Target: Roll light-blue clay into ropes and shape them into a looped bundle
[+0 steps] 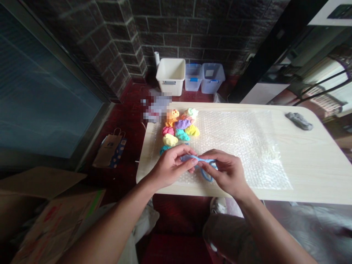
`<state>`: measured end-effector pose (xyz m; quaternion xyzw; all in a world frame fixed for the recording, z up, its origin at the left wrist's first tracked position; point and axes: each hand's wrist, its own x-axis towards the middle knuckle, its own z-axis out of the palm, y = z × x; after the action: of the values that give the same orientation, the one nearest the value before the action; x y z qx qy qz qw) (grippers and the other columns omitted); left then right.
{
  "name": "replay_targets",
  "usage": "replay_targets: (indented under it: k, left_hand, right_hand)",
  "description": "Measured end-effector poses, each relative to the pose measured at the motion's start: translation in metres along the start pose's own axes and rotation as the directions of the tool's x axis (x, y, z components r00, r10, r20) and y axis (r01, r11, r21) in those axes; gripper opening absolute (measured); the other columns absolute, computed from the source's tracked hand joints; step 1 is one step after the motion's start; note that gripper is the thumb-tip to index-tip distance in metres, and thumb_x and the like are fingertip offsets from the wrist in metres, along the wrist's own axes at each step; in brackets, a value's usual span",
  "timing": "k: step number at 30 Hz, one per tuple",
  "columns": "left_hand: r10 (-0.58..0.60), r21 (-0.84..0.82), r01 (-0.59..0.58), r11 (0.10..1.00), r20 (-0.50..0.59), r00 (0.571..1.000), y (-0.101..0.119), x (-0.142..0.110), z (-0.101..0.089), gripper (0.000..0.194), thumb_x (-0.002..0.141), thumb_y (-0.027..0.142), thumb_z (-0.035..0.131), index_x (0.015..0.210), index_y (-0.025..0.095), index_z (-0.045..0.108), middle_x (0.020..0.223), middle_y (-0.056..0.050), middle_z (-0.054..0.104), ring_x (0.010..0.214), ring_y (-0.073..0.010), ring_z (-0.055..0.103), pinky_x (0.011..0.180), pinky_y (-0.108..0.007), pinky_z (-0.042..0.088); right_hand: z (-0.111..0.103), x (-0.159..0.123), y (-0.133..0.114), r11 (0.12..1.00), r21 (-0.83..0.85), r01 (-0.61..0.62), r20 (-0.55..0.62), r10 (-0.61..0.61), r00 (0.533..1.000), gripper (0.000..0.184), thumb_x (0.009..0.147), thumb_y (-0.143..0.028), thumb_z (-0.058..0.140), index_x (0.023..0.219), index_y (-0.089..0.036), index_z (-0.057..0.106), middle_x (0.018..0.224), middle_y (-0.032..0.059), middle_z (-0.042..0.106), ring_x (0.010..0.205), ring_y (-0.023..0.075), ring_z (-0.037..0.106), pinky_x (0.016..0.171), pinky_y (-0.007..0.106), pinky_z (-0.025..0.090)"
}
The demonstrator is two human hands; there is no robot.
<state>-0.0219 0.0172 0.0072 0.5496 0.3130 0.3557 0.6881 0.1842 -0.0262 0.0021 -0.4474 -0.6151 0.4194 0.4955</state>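
Both hands meet over the near part of the bubble wrap. My left hand (pixel 177 161) pinches one end of a light blue soft strip (pixel 189 157), thumb along its lower side. At its other end, my right hand (pixel 227 168) grips it between thumb and fingers. A darker blue loop (pixel 206 176) hangs below the right fingers; whether it is yarn or fabric I cannot tell. Just beyond my left hand lie several soft twisted bundles, among them a pale yellow bundle (pixel 170 139), a teal bundle (pixel 182 135) and a purple bundle (pixel 182 124).
Bubble wrap (pixel 236 135) covers the middle of the pale table (pixel 316 165). A grey bundle (pixel 299 121) lies at the far right. Behind the table stand a white bin (pixel 171 79) and two clear bins. A paper bag (pixel 108 148) and cardboard box (pixel 60 209) are at left.
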Motion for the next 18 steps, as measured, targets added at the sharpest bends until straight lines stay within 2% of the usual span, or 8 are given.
replay_targets:
  k: [6,14,18]
  left_hand:
    - [0.025,0.033,-0.024,0.999,-0.032,0.999,0.0010,-0.0019,-0.0004,0.024,0.092,0.034,0.079,0.099,0.013,0.069,0.088,-0.005,0.070,0.075,-0.0137,0.069,0.074,-0.025,0.059]
    - [-0.069,-0.006,0.069,0.998,0.001,0.998,0.0026,0.0007,0.0003,0.030,0.090,0.038,0.080,0.101,0.013,0.067,0.086,-0.004,0.071,0.072,-0.0149,0.071,0.072,-0.027,0.060]
    - [-0.036,0.039,0.038,0.999,-0.046,0.998,0.0014,0.0003,-0.0012,0.027,0.090,0.035,0.080,0.098,0.012,0.070,0.087,-0.006,0.073,0.073,-0.0149,0.072,0.073,-0.026,0.060]
  right_hand:
    - [-0.0004,-0.0015,-0.0005,0.997,0.003,-0.074,0.014,0.074,0.997,0.014,0.094,-0.027,0.080,0.108,-0.026,0.085,0.095,0.0069,0.083,0.085,0.0225,0.076,0.074,0.035,0.057]
    - [0.0001,-0.0007,0.0006,0.999,0.035,0.011,0.024,-0.011,1.000,0.012,0.094,-0.022,0.079,0.105,-0.026,0.084,0.096,0.0069,0.082,0.086,0.0221,0.076,0.078,0.036,0.058]
    - [0.0005,-0.0015,0.0021,0.999,-0.017,-0.051,0.012,0.051,0.999,0.017,0.093,-0.028,0.082,0.109,-0.025,0.083,0.100,0.0079,0.083,0.089,0.0232,0.076,0.077,0.035,0.058]
